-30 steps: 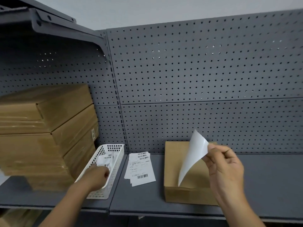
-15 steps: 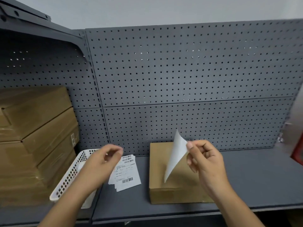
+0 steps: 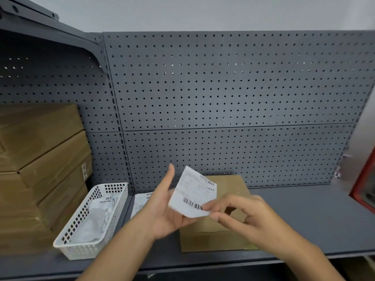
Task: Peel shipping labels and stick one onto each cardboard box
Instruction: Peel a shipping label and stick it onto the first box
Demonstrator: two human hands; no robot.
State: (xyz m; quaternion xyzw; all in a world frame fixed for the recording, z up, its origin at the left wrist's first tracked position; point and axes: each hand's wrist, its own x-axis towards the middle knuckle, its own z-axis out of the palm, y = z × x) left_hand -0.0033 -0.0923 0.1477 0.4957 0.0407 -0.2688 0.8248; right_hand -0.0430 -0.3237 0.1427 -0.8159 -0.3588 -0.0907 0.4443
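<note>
We see the label (image 3: 194, 191) held up, barcode facing us, just above the cardboard box (image 3: 233, 238) on the grey shelf (image 3: 304, 220). The right hand (image 3: 249, 216) has its grip closed, pinching the label's lower corner between thumb and fingertips. The left hand (image 3: 164, 211) has its grip open, fingers straight, with the label's other edge against the palm. Just left of the box we spot more labels (image 3: 141, 201) lying flat, then a white basket (image 3: 81, 248) with paper in it, then stacked brown boxes (image 3: 40, 159).
</note>
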